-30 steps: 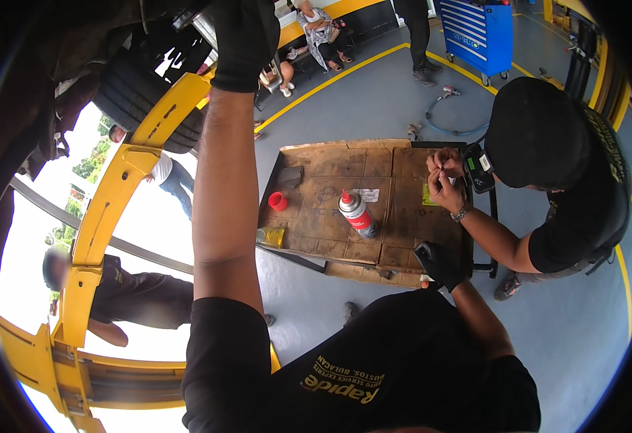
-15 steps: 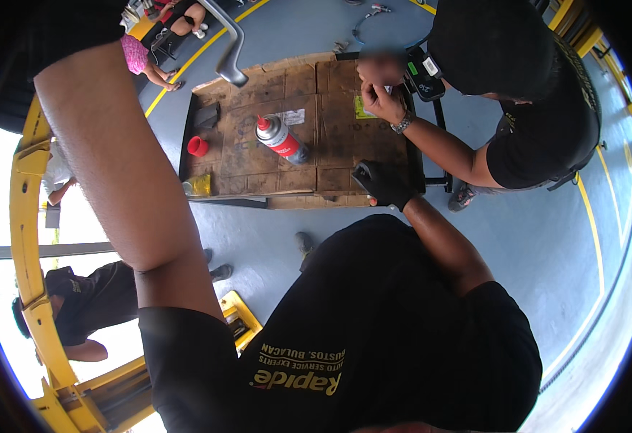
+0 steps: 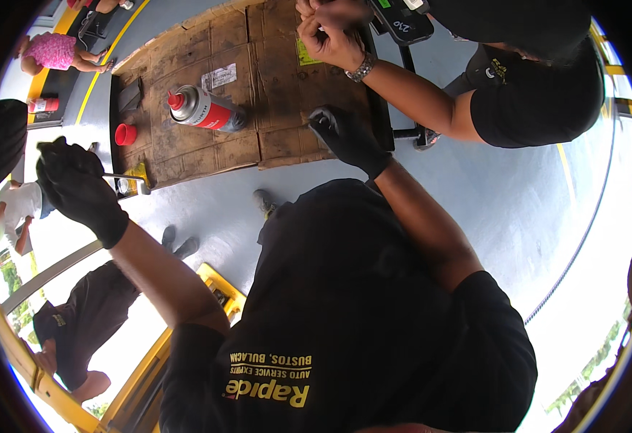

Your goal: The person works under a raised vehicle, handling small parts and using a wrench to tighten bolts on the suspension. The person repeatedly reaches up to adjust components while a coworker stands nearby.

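Observation:
My left hand (image 3: 81,189), in a black glove, is raised at the left with its fingers closed. A thin metal rod with a short angled end (image 3: 143,187) sticks out of it, beyond the fingers; its other part is hidden. Over the near right edge of the cardboard-covered table (image 3: 207,155) is my black-gloved right hand (image 3: 350,141). Its fingers are curled in, and what they hold, if anything, cannot be made out. On the cardboard between my hands stands a red and silver spray can (image 3: 207,110). A red cap (image 3: 124,134) lies left of it.
Across the table's right end reaches a co-worker's forearm (image 3: 410,94), beside a black device (image 3: 404,23). A small yellow container (image 3: 137,173) is at the near left corner. Yellow metal framework (image 3: 139,372) and another person (image 3: 88,317) are at lower left. A child in pink (image 3: 52,52) is farther off.
My left arm has come down from high up, bringing the gloved hand and the metal rod into view. The view has shifted, so the table appears farther left and higher. My right hand remains curled.

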